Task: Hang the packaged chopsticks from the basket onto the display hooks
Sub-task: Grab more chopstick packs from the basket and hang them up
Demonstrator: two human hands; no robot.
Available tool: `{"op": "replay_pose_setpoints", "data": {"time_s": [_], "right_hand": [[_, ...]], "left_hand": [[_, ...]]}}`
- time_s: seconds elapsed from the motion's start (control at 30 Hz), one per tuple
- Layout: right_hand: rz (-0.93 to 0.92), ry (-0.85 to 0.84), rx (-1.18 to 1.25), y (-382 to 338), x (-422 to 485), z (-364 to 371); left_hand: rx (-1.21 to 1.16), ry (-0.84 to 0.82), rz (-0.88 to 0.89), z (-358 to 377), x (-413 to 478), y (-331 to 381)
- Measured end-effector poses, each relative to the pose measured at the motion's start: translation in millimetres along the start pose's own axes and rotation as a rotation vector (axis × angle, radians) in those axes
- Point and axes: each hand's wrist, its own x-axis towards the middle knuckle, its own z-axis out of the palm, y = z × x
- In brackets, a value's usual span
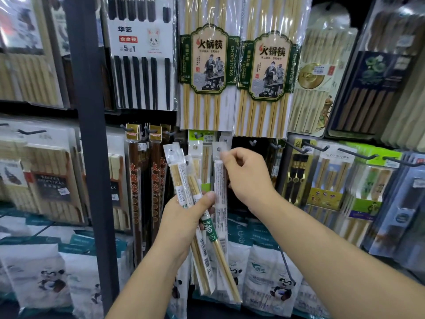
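At frame centre the left hand [184,217] gripped a fanned bundle of chopstick packs [181,178]. Just right of it, the right hand [246,176] pinched the top of a single pack [219,180], upright below the large hanging packs [208,65].

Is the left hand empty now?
No, the left hand grips several chopstick packets, while the right hand pinches a single packet.

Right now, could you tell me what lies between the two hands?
Head view: one white pack, pinched at its top by the right hand, hangs beside the bundle in the left hand.
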Motion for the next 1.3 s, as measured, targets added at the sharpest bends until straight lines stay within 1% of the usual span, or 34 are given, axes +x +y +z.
{"op": "replay_pose_setpoints", "data": {"time_s": [0.17,0.33,0.67,0.73,0.8,0.87,0.97,1.03,1.1,1.23,1.3], "right_hand": [[-0.003,0.103,0.027,-4.1,16.7,-0.8],[0.033,0.135,0.004,0.8,22.6,3.0],[0.065,0.168,-0.093,13.2,7.8,2.0],[0.021,0.083,-0.058,11.0,-3.3,4.2],[-0.034,-0.079,0.025,6.7,-12.7,8.0],[-0.064,-0.189,0.013,3.1,-17.4,12.0],[-0.065,-0.198,-0.063,2.9,-16.1,13.6],[-0.049,-0.204,-0.026,3.3,-14.7,11.9],[-0.034,-0.161,0.029,2.1,-11.9,7.8],[0.06,0.023,0.179,-6.2,2.4,-3.5],[0.105,0.075,0.212,-9.9,9.3,-5.6]], "left_hand": [[-0.006,0.038,-0.006,-2.2,1.9,-2.6],[0.058,0.055,-0.011,-4.1,3.4,-5.8],[0.136,0.018,0.023,-5.8,2.9,-4.7],[0.166,-0.014,0.051,-5.0,0.8,-3.8],[0.18,-0.029,0.074,-3.1,-1.4,-1.7],[0.181,-0.037,0.098,-0.5,-2.7,-0.8],[0.188,-0.035,0.123,3.0,-3.3,-1.0],[0.168,-0.025,0.125,3.2,-3.1,-3.4],[0.117,-0.013,0.108,2.9,-3.2,-4.3],[0.013,0.06,0.031,0.3,0.6,-4.4],[-0.011,0.063,0.007,-0.5,1.2,-5.8]]}}
